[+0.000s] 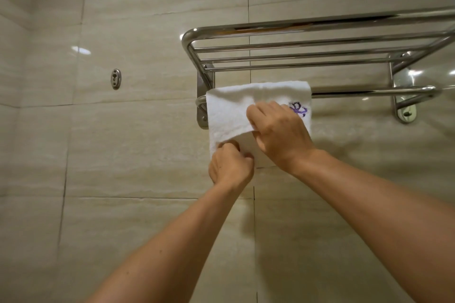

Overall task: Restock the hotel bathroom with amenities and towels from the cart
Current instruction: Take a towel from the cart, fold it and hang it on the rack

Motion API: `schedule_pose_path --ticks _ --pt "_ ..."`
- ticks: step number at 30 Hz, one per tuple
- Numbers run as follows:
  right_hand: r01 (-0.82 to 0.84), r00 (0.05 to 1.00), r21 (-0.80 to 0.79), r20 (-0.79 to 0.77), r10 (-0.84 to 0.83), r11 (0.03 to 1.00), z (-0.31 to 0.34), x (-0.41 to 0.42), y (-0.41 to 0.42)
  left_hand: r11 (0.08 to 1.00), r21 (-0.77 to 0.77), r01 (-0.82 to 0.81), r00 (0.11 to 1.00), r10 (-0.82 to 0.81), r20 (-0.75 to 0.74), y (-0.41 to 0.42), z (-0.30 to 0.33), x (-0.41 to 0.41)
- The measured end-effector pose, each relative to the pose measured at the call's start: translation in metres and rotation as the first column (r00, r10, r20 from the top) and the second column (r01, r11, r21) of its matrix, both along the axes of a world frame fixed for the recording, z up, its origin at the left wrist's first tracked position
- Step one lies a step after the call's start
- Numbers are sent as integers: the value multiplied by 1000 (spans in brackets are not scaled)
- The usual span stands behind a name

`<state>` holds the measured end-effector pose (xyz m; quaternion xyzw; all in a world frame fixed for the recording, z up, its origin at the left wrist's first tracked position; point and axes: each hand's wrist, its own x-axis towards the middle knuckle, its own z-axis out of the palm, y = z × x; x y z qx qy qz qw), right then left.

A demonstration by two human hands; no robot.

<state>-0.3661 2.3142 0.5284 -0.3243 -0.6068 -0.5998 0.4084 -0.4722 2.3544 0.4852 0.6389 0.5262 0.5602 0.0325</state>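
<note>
A small white towel [231,110] with a purple embroidered mark hangs folded over the lower bar [369,92] of a chrome towel rack [320,24] on the tiled wall. My left hand [230,167] pinches the towel's lower left edge with curled fingers. My right hand [278,133] lies over the front flap and grips it, with the thumb tucked under the flap's lower edge. The rack's upper shelf of bars holds nothing.
Beige glossy wall tiles fill the view. A small metal wall hook plate [115,79] is fixed to the left of the rack. The lower bar is bare to the right of the towel.
</note>
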Motion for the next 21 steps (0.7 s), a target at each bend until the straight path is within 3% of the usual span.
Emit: schedule_pose_path --ticks 3,7,9,13,19,21 --pt "15 997 11 78 -16 1000 -8 6 1 944 40 327 930 -329 163 -1 -2 -3" --pt "-121 991 49 -60 123 991 -9 9 -10 793 148 591 710 -598 371 -1 -5 -14" --pt "-100 995 90 -11 102 991 -10 13 -14 735 181 653 627 -659 416 -2 -4 -19" --pt "61 961 80 264 -80 995 -23 21 -3 638 243 731 471 -729 497 0 1 -27" --pt "107 944 -8 315 -99 994 -24 15 4 394 337 855 106 -770 630 -3 20 -44" --pt "98 952 -96 299 -66 991 -19 11 4 302 277 912 62 -771 634 -7 28 -47"
